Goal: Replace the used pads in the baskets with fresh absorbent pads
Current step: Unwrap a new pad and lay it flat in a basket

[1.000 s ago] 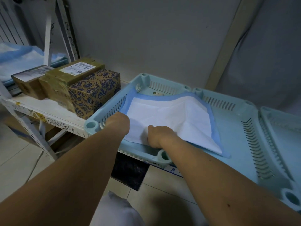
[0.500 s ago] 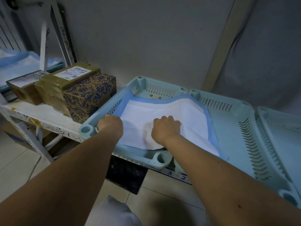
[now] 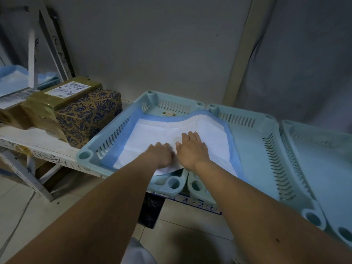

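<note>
Head view. A fresh absorbent pad [image 3: 160,134], white with a blue border, lies in the leftmost basket [image 3: 106,143] of a row of pale green baskets on a white-painted surface [image 3: 47,147]. The pad is not yet flat: its right border rides up over the wall shared with the second basket [image 3: 253,149], its far edge is humped, and its near right corner curls over the near rim.

The right hand [image 3: 192,149] lies on the pad with its fingers straight and close together, palm down, pressing. The left hand [image 3: 162,155] rests just beside it, touching the pad near the near rim; whether its fingers are curled on a fold cannot be told, since they are hidden behind the knuckles.

The step in hand is judged to be seating and smoothing the pad. To do it well, one hand would pin the centre while the other sweeps outward toward each wall, driving the hump to the far edge. The raised right border needs tucking down inside the wall, and the near corner pushing under the rim, so that the whole floor is covered.

The second basket and the third basket [image 3: 323,159] show bare floors, so they are judged to be awaiting pads. Cardboard boxes [image 3: 76,111] stand on the surface to the left.
</note>
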`<act>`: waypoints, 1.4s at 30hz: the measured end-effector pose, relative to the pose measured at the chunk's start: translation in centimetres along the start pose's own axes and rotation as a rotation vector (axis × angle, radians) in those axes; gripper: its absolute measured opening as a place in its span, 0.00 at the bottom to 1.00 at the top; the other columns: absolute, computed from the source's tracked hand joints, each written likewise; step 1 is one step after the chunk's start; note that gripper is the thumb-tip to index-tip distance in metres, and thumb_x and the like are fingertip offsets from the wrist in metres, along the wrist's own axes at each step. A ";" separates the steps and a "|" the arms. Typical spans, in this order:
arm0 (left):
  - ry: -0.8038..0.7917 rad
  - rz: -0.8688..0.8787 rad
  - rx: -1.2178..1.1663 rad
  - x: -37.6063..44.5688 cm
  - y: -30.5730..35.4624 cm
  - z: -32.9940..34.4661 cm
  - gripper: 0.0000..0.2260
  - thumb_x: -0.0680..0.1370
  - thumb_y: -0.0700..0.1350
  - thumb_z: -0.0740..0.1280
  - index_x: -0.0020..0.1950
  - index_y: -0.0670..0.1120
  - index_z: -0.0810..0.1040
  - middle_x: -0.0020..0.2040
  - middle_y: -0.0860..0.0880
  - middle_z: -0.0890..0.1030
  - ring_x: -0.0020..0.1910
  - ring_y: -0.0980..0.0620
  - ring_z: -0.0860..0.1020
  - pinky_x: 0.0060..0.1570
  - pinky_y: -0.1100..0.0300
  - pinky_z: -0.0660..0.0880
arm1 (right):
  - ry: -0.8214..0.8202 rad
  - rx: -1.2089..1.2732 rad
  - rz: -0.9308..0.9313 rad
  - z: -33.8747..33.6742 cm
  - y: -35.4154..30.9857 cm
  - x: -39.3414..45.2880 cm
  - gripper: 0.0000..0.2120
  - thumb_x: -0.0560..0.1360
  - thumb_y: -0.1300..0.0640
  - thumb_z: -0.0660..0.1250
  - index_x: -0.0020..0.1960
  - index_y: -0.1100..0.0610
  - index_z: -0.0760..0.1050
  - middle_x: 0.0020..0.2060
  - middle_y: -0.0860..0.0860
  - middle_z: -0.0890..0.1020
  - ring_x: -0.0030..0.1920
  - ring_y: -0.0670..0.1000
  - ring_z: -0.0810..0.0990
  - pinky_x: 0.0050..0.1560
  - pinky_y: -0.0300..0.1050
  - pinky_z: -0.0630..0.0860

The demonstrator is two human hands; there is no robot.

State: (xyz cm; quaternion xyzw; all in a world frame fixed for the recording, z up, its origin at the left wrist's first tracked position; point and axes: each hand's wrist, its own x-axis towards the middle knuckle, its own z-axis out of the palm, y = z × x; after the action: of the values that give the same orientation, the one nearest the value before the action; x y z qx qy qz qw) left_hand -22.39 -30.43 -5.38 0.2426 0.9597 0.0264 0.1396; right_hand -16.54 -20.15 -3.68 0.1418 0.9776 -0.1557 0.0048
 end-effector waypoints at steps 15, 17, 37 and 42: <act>-0.067 -0.084 -0.098 1.3 -1.2 1.6 0.24 0.82 0.57 0.48 0.74 0.48 0.58 0.76 0.43 0.55 0.74 0.39 0.55 0.71 0.42 0.56 | -0.069 0.079 0.283 1.0 8.7 -1.7 0.22 0.81 0.46 0.47 0.70 0.56 0.62 0.69 0.55 0.64 0.71 0.56 0.61 0.69 0.56 0.61; -0.056 -0.078 -0.097 1.2 -1.1 1.7 0.23 0.82 0.57 0.48 0.74 0.47 0.59 0.74 0.42 0.57 0.72 0.39 0.57 0.70 0.42 0.58 | -0.124 0.045 0.289 0.4 9.0 -1.8 0.21 0.80 0.51 0.51 0.71 0.57 0.62 0.70 0.56 0.64 0.71 0.56 0.61 0.69 0.55 0.62; 0.049 -0.654 -0.033 0.2 -8.9 -1.5 0.20 0.76 0.40 0.57 0.67 0.35 0.69 0.64 0.36 0.70 0.62 0.37 0.70 0.63 0.44 0.69 | -0.026 0.176 0.755 -0.6 11.0 1.9 0.30 0.70 0.45 0.65 0.66 0.62 0.71 0.62 0.58 0.75 0.61 0.61 0.75 0.62 0.56 0.72; 0.077 -0.699 -0.117 0.9 -8.9 -1.6 0.18 0.76 0.41 0.57 0.63 0.36 0.72 0.61 0.36 0.73 0.58 0.37 0.74 0.61 0.45 0.71 | -0.114 0.124 0.685 -2.5 9.7 2.8 0.20 0.79 0.57 0.62 0.68 0.64 0.69 0.66 0.60 0.72 0.67 0.60 0.70 0.66 0.53 0.66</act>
State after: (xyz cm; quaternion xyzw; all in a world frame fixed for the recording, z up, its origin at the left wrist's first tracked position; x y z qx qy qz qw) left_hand -27.65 -37.85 -5.14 -0.1098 0.9861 0.0413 0.1174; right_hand -16.44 -9.79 -4.43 0.4525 0.8602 -0.2116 0.1029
